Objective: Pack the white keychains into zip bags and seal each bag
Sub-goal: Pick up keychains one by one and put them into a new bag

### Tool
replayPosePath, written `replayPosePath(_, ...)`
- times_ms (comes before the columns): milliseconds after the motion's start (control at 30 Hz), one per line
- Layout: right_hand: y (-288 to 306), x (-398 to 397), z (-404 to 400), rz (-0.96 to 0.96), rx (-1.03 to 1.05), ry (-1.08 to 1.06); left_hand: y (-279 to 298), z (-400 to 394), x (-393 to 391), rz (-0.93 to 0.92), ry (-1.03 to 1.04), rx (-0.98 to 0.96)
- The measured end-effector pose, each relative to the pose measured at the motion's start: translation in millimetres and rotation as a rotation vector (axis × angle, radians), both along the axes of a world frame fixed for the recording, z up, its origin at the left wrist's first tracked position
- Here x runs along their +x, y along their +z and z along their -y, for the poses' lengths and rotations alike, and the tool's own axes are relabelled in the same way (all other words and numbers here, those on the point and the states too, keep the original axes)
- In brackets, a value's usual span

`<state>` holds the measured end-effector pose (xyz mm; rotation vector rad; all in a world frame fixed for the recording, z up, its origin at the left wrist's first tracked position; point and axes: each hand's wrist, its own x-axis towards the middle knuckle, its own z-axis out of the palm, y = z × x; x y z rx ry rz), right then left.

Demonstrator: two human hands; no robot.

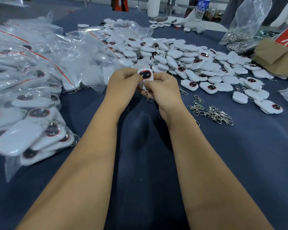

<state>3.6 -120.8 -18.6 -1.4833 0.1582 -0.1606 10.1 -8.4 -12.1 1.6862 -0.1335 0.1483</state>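
While both hands grip one white keychain [144, 76] above the blue worktop [239, 155], the step looks like readying it — the left hand [123, 80] clasps the body, the right hand [161, 90] pinches near its metal clasp [147, 97]. No open bag shows in either hand. Next, presumably, a zip bag from the pile of filled bags' [32, 72] side must be found — then opened.

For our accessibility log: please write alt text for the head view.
Both hands, left hand and right hand, hold one white plastic keychain with a dark red-rimmed face over a dark blue cloth table. A heap of loose white keychains lies behind, filled clear zip bags at left.
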Motion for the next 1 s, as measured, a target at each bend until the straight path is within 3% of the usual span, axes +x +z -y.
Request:
replayPosePath(567,2.5,-0.2,-1.5,-0.010,-0.057,0.029,-7.6,0.6,5.5,0.052,0.028,0.163)
replayPosePath(1000,4.4,-3.6,-4.2,-0.003,-0.020,0.001,-4.6,1.6,1.6,0.027,0.013,0.144)
